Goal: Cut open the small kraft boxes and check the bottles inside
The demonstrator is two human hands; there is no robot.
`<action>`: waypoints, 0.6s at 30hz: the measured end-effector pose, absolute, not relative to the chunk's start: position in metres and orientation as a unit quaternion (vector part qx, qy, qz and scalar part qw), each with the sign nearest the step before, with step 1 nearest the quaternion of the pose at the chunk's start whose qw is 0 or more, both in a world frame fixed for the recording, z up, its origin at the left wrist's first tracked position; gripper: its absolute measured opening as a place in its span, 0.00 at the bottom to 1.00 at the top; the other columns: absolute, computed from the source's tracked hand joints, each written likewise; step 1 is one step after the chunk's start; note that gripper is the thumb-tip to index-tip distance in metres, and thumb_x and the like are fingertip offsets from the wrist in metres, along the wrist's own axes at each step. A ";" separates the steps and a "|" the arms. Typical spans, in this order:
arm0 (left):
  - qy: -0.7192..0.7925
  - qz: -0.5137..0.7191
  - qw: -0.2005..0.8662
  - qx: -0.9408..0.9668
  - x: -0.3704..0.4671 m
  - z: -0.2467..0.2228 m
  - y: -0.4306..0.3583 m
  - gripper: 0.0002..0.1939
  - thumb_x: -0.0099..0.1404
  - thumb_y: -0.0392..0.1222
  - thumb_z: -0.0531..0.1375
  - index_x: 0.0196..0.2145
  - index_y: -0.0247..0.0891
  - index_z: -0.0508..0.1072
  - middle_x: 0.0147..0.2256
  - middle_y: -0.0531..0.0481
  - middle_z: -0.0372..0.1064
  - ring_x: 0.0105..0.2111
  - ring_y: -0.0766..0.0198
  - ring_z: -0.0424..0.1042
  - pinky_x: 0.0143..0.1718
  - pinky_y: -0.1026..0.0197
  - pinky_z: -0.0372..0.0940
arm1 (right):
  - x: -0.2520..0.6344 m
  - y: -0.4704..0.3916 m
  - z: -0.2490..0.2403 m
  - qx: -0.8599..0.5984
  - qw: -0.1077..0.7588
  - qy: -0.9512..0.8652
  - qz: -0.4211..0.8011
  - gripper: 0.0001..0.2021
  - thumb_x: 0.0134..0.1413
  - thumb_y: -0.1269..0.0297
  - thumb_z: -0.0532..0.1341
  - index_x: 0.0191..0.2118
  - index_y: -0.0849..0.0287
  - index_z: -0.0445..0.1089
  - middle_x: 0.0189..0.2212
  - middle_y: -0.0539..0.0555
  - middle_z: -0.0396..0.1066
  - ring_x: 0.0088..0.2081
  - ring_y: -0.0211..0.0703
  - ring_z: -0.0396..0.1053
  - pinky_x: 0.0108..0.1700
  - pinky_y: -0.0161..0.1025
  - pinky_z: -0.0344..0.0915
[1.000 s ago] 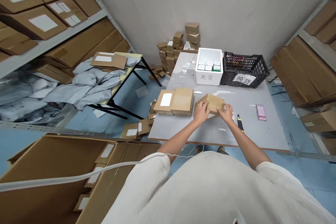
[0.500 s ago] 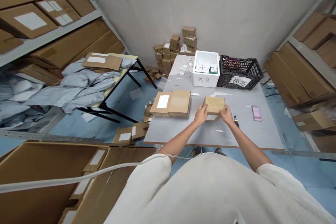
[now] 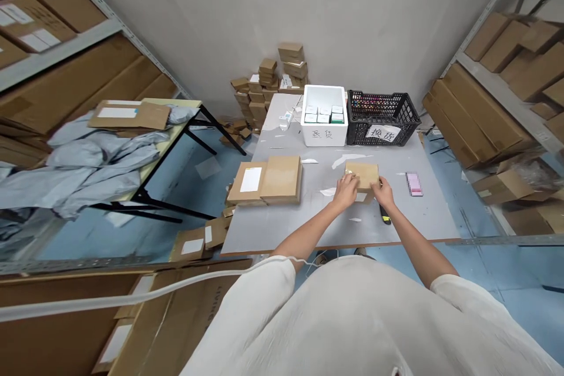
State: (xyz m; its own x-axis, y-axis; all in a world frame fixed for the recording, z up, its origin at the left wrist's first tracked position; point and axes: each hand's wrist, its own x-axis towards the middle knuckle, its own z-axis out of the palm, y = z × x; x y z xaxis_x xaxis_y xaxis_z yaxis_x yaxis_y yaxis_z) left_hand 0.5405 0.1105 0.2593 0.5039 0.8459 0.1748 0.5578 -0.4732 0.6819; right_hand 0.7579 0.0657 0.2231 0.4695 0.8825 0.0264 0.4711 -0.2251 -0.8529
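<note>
A small brown cardboard box (image 3: 365,171) with a white label on its near side is between my hands at the grey table (image 3: 273,226). My left hand (image 3: 346,189) grips its left side, fingers over the top edge. At the near right corner, my right hand (image 3: 382,192) is closed on the box. Just below my right hand lies a black and yellow box cutter (image 3: 385,215), partly hidden by it. Left of my hands are flat brown cartons, one with a white label (image 3: 247,182) and a thicker stack (image 3: 282,179).
At the table's back stand a white foam box (image 3: 325,134) holding small boxes and a black plastic crate (image 3: 383,120). A pink item (image 3: 414,184) lies to the right. Grey mailing bags (image 3: 101,155) cover a side table. Shelves with cartons (image 3: 480,117) flank both sides.
My view has turned to the right, so the surroundings appear shifted left. Both hands still hold the small box; my left hand has moved further onto its top.
</note>
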 end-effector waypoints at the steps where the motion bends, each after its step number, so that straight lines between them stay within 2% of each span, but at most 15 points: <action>1: 0.412 0.251 0.278 0.830 0.543 0.261 0.110 0.25 0.72 0.34 0.57 0.64 0.46 0.75 0.66 0.39 0.68 0.67 0.45 0.65 0.68 0.41 0.62 | 0.755 0.068 0.224 -0.740 0.433 -0.455 0.243 0.32 0.57 0.42 0.61 0.60 0.57 0.75 0.56 0.63 0.80 0.55 0.60 0.76 0.63 0.57 0.70; 4: 0.404 0.246 0.274 0.837 0.544 0.264 0.110 0.21 0.76 0.40 0.55 0.64 0.45 0.74 0.62 0.40 0.71 0.64 0.46 0.69 0.66 0.43 0.62 | 0.743 0.076 0.229 -0.730 0.452 -0.452 0.241 0.32 0.63 0.39 0.55 0.58 0.58 0.78 0.58 0.66 0.78 0.58 0.59 0.74 0.66 0.56 0.68; 7: 0.454 0.244 0.264 0.815 0.534 0.269 0.111 0.19 0.78 0.50 0.58 0.62 0.44 0.73 0.60 0.38 0.72 0.63 0.42 0.69 0.66 0.42 0.60 | 0.728 0.085 0.236 -0.695 0.463 -0.482 0.264 0.32 0.67 0.38 0.53 0.58 0.56 0.79 0.61 0.64 0.77 0.63 0.57 0.72 0.69 0.55 0.65; 12: 0.536 0.221 0.247 0.776 0.499 0.275 0.118 0.31 0.73 0.66 0.62 0.61 0.41 0.72 0.59 0.34 0.71 0.61 0.36 0.70 0.66 0.40 0.59 | 0.694 0.094 0.236 -0.645 0.455 -0.520 0.326 0.28 0.65 0.41 0.58 0.58 0.54 0.79 0.62 0.62 0.76 0.60 0.57 0.74 0.66 0.55 0.68; 15: 0.580 0.197 0.253 0.749 0.473 0.272 0.125 0.32 0.73 0.68 0.62 0.61 0.41 0.72 0.60 0.33 0.70 0.60 0.36 0.72 0.64 0.41 0.62 | 0.678 0.092 0.225 -0.658 0.422 -0.523 0.342 0.26 0.62 0.42 0.61 0.57 0.53 0.79 0.59 0.61 0.77 0.57 0.57 0.76 0.64 0.56 0.71; 18: 0.617 0.177 0.267 0.719 0.441 0.265 0.134 0.29 0.76 0.64 0.59 0.61 0.41 0.72 0.61 0.32 0.70 0.58 0.36 0.74 0.61 0.41 0.66 | 0.670 0.087 0.206 -0.673 0.404 -0.535 0.313 0.23 0.58 0.44 0.64 0.53 0.52 0.79 0.56 0.60 0.78 0.60 0.58 0.73 0.65 0.57 0.69</action>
State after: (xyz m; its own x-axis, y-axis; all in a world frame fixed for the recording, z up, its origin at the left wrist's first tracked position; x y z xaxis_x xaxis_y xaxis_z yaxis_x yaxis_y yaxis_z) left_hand 0.4412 0.1341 0.2646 0.1759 0.9815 -0.0752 0.7926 -0.0959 0.6022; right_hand 0.6702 0.0871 0.2062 0.2318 0.9727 0.0113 0.4678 -0.1013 -0.8780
